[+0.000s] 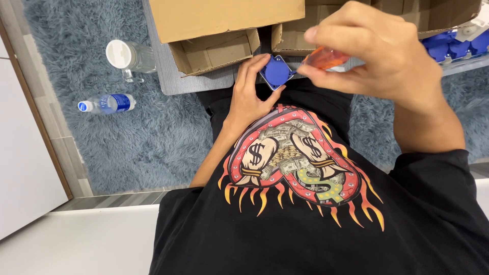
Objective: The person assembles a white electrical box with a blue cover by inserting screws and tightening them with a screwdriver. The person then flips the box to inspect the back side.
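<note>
The left hand (249, 97) is holding a small blue square part (275, 72) with a round face, its grip closed around the part's left edge, just above the near edge of the grey worktop (173, 76). The right hand (379, 53) is pinching an orange-handled tool (326, 57), apparently a screwdriver, with its tip meeting the blue part's right side. Open cardboard boxes (214, 48) are sitting on the worktop beyond the hands. More blue parts (453, 47) are lying at far right. To the left, a clear lidded jar (130, 56) and a plastic water bottle (108, 103) are resting on the blue-grey shaggy rug (127, 147).
</note>
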